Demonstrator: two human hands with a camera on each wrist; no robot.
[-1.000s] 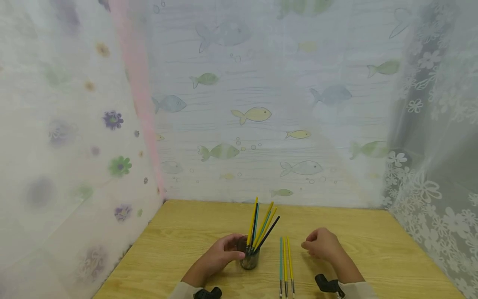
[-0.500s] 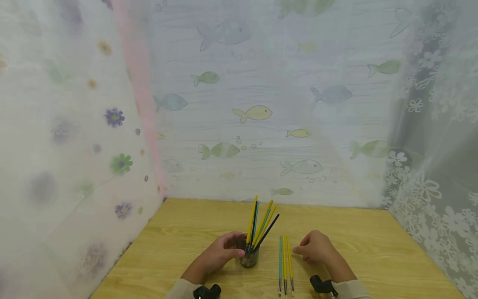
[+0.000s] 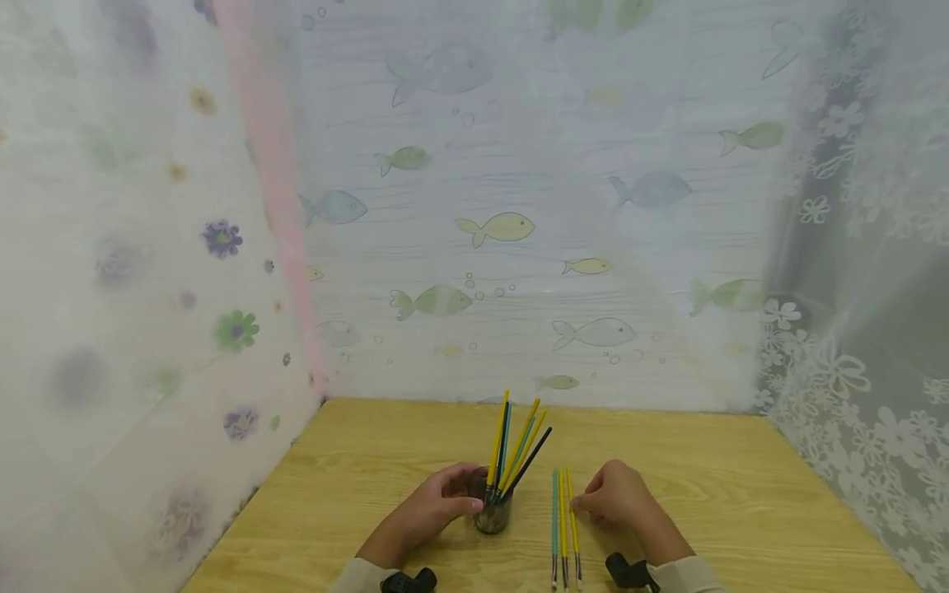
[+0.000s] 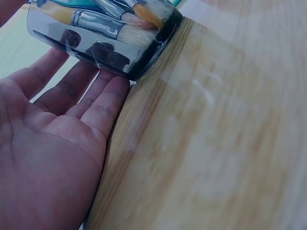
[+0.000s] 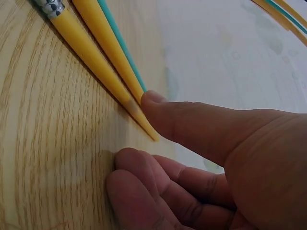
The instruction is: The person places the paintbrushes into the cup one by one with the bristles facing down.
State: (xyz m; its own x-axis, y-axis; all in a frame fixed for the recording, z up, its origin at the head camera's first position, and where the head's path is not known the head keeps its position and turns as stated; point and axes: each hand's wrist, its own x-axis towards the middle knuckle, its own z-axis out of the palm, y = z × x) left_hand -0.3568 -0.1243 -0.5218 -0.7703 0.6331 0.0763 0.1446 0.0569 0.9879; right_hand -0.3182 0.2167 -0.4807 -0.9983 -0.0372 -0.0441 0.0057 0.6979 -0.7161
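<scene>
My right grip [image 3: 617, 496] has nothing pinched that I can see: in the right wrist view the thumb is apart from the bent fingers, and the thin handle end of the right yellow brush [image 3: 576, 539] points toward this gap. The brush lies on the tabletop [image 3: 741, 494], outermost in a row of three, with bristles toward me. Whether my thumb touches it, I cannot tell. To handle it well, I should bring thumb and one fingertip together gently, without pushing sideways, because a round handle may roll. The middle yellow brush [image 3: 563, 527] lies just beside, so a careless thumb could disturb it; the teal brush [image 3: 554, 511] is beyond that one.

My left grip [image 3: 437, 504] is curled around the glass cup [image 3: 493, 520], which stands to the left of the row. A light hold seems enough to steady it. The standing brushes [image 3: 532, 457] are in it, bristles down, and most handles lean to the right, so I would take care not to knock them. Behind hangs a fish-printed sheet [image 3: 519, 123], well apart from everything.
</scene>
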